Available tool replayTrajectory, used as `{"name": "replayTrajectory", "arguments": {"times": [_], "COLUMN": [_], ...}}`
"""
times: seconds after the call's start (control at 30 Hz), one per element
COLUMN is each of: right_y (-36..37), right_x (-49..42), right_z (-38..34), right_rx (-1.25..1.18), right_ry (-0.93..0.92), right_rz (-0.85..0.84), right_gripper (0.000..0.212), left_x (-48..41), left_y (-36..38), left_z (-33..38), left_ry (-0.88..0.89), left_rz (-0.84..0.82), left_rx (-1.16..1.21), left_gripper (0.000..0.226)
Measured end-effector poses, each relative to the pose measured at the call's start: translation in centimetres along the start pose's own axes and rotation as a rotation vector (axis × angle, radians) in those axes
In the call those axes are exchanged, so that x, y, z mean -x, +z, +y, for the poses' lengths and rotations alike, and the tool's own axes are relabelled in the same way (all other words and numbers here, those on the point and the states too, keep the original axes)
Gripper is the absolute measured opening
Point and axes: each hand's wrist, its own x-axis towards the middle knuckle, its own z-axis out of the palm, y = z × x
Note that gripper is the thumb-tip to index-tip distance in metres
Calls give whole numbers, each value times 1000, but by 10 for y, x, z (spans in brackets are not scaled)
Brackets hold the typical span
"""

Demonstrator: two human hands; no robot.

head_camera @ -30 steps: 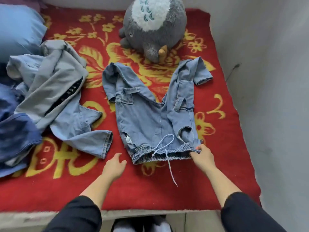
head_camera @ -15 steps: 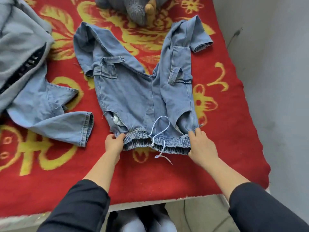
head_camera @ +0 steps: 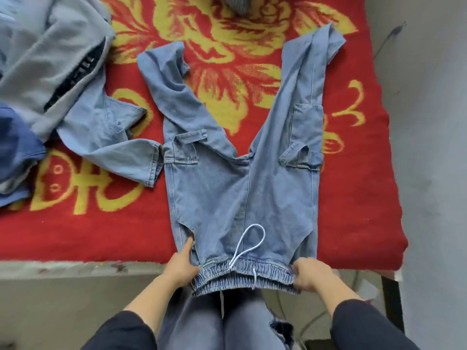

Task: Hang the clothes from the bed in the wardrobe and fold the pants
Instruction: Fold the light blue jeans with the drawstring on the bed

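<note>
Light blue denim pants lie spread on the red and yellow bed cover, legs fanned away from me, the elastic waistband hanging over the bed's near edge. A white drawstring loops on the front. My left hand grips the waistband's left corner, thumb up by the side pocket. My right hand grips the waistband's right corner. A heap of other clothes, grey and denim, lies to the left on the bed.
A grey plush toy sits at the far edge of the bed, mostly cut off. A grey wall runs along the bed's right side. A dark blue garment lies at the far left. My legs are below the bed edge.
Both hands took hold of the waistband corners and pulled the pants toward me, so the waistband now hangs over the bed edge. The legs have stretched out straighter.
</note>
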Motion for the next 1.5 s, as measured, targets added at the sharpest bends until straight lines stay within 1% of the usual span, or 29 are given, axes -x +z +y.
{"name": "replayTrajectory", "arguments": {"times": [0.07,0.17,0.2,0.23,0.33,0.43,0.5,0.6,0.7,0.77,0.8,0.83,0.87,0.9,0.93,0.97,1.0,1.03,1.1,1.13,1.17,1.2,1.27,1.33,1.37,1.4,1.43,1.47,1.5], "right_y": [-20,-70,-89,-108,-162,-210,-236,-266,-283,-291,-296,-302,-309,-318,-328,-338,-345,-350,-359,-368,-378,-390,-415,-429,-431,-432,-433,-436,-440], "right_x": [-5,-20,-25,-30,-50,-72,-87,-116,-142,-161,-169,-176,-182,-186,-191,-194,-199,-202,-206,-208,-209,-209,-206,-198,-196,-198,-203,-209,-214], "right_z": [-4,-20,-29,-39,-72,-109,-137,-181,-217,-231,-234,-234,-232,-224,-210,-191,-169,-149,-128,-129,-135,-145,-175,-210,-225,-239,-250,-257,-262], "right_rx": [-86,-242,-282,-308,-317,-268,-255,-188,39,253,309,297,191,-82,-379,-671,-859,-903,-803,-768,-746,-708,-603,-434,-293,-105,86,209,167], "right_ry": [0,-26,-40,-58,-132,-238,-313,-435,-511,-485,-481,-490,-488,-439,-326,-161,-16,84,153,118,61,-24,-294,-607,-687,-699,-674,-628,-611], "right_rz": [7,195,253,300,388,485,608,798,888,847,828,825,853,886,927,931,903,833,734,762,830,907,1039,1059,1035,1016,1010,1004,1011], "right_gripper": [26,25,25,24,21,20,24,34,46,59,56,43,25,10,7,13,17,17,7,6,13,18,27,43,55,66,70,63,45], "left_x": [-7,-23,-26,-32,-52,-77,-96,-123,-146,-161,-167,-172,-176,-178,-181,-183,-186,-189,-194,-200,-206,-214,-227,-239,-242,-246,-248,-248,-248], "left_y": [-10,-49,-64,-78,-120,-158,-181,-210,-230,-240,-243,-247,-251,-255,-259,-264,-269,-274,-287,-295,-304,-313,-333,-349,-355,-360,-364,-370,-379], "left_z": [2,20,28,35,57,75,84,91,94,97,99,101,102,103,104,105,107,110,121,127,133,139,152,163,167,169,171,173,174], "left_ry": [-30,-21,-11,-4,22,139,213,243,233,256,266,262,247,221,196,175,159,159,199,226,248,267,288,285,267,255,260,279,308], "left_rz": [34,221,276,328,469,552,633,728,766,736,701,669,648,633,616,594,570,551,551,570,595,625,647,558,504,483,483,507,561], "left_rx": [-42,2,2,-6,44,162,240,310,329,361,377,379,364,334,302,278,274,283,340,391,451,517,718,1046,1187,1270,1302,1277,1200], "left_gripper": [76,13,11,16,11,20,22,26,34,40,43,46,48,50,52,55,57,60,61,59,57,53,38,19,17,16,16,26,44]}}
